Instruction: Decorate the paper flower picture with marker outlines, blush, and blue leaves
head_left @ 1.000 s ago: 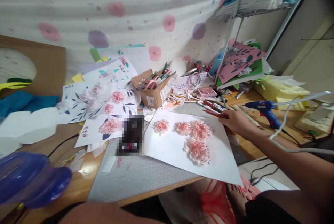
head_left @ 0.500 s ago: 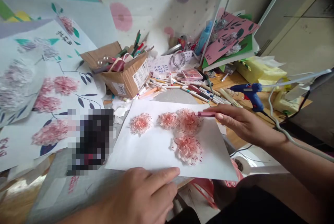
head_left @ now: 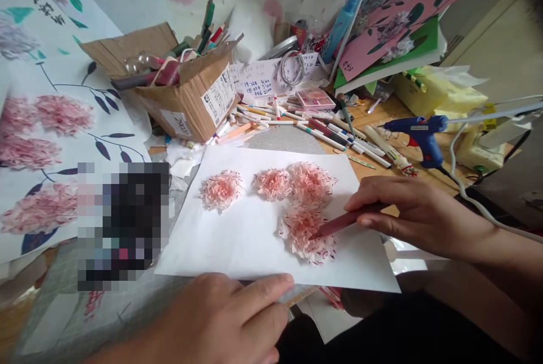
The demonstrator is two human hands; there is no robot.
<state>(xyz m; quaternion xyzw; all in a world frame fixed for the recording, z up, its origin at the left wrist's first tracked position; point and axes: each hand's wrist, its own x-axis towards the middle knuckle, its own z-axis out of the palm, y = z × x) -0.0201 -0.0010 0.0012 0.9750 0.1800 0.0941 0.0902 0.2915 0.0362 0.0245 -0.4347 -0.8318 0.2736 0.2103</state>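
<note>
A white sheet of paper (head_left: 229, 245) lies before me with several ruffled pink paper flowers on it. My right hand (head_left: 407, 211) is closed on a slim dark-red pen (head_left: 345, 221), whose tip meets the lower right flower (head_left: 299, 231). Just above that bloom sit a large flower (head_left: 311, 180) and a smaller flower (head_left: 271, 184); another flower (head_left: 221, 189) stands apart at the left. At the sheet's near edge rests my left hand (head_left: 229, 313), its index finger stretched out along the paper and the other fingers loosely bent, holding nothing.
Behind the sheet stand a cardboard box (head_left: 182, 103) of tools and a pile of pens (head_left: 326, 135). A blue glue gun (head_left: 419, 132) with its cord lies to the right. Finished flower pictures (head_left: 63, 183) are at the left, beside a blurred-out dark patch. A grey cutting mat (head_left: 127, 307) lies below.
My right hand has brought the pen from the upper right flower down to the lower right one. The left hand keeps its place at the paper's edge. The whole view has shifted slightly.
</note>
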